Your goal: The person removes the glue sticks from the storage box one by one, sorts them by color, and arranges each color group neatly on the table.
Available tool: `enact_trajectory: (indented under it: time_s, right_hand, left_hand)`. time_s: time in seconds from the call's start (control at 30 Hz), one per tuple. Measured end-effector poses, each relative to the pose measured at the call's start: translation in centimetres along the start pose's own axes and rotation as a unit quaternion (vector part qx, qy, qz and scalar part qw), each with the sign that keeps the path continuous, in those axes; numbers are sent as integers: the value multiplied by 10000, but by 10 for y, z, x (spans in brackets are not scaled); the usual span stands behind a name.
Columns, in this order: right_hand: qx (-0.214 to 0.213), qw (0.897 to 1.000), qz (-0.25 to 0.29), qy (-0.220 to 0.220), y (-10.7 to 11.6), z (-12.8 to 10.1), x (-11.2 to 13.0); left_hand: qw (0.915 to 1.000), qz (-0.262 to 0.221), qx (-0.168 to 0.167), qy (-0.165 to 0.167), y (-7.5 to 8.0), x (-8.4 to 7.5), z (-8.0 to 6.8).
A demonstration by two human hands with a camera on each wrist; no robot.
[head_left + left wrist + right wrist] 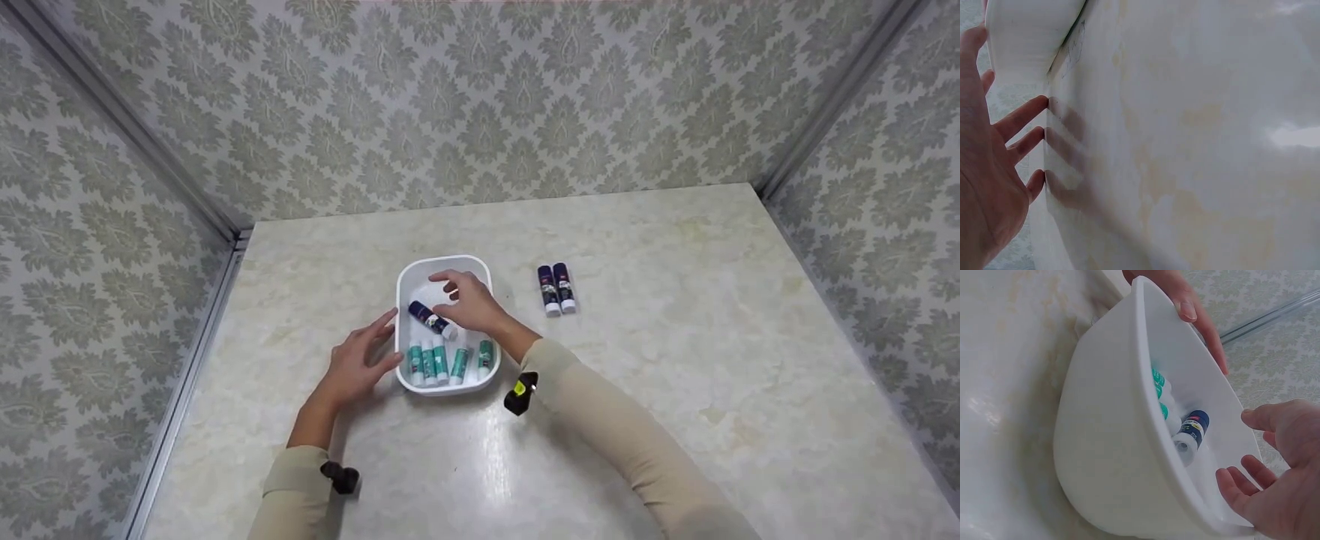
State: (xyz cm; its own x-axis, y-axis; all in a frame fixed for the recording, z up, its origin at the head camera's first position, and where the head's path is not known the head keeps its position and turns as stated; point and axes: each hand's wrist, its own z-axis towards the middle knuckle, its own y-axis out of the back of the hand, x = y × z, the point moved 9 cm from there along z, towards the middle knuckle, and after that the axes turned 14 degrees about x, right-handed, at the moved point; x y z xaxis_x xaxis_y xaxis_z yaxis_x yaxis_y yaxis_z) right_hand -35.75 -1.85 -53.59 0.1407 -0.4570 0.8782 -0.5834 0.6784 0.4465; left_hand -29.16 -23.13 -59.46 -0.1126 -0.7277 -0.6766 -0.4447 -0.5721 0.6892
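Note:
A white plastic tub (447, 389) stands on the table. Inside it, a dark blue glue stick (428, 318) with a white end lies slantwise above several green-and-white glue sticks (439, 360). My right hand (474, 304) is over the tub beside the blue stick, thumb and fingers apart; in the right wrist view nothing is between them. My left hand (358, 361) is at the tub's left side, its thumb and a finger at the rim. In the left wrist view its other fingertips touch the table top, spread apart.
Two dark blue glue sticks (556, 289) with white ends lie side by side on the marbled table (675, 322), right of the tub. Patterned walls (480, 112) enclose the table at the back and both sides.

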Motion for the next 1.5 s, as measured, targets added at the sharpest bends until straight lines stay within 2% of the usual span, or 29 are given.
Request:
enact_trajectory:
  time_s: [0.17, 0.37, 0.6, 0.8, 0.97, 1.23, 1.33, 1.5]
  right_hand:
    - [267, 9995, -140, -87, -6, 7, 0]
    - [447, 9986, 57, -279, -19, 16, -4]
    - [442, 9979, 186, -430, -32, 21, -13]
    - [413, 9983, 54, -398, -36, 23, -17]
    - [552, 9979, -135, -301, -37, 23, -15]
    - [767, 9932, -873, -36, -41, 26, -12]
    - [833, 9911, -1037, -94, -44, 27, -17]
    - [851, 9918, -921, -241, -45, 33, -28]
  left_hand:
    - [10000, -32, 4, 26, 1, 0, -1]
    - [9999, -51, -3, 144, 1, 4, -1]
    - [9999, -98, 9, 101, -1, 5, -2]
    - [9999, -98, 32, 107, -1, 5, -2]
    - [10000, -28, 26, 79, 0, 4, -2]
    - [9998, -104, 41, 139, -1, 4, -1]
    - [9999, -111, 45, 114, -2, 3, -1]
    - [9999, -86, 25, 66, -1, 2, -1]
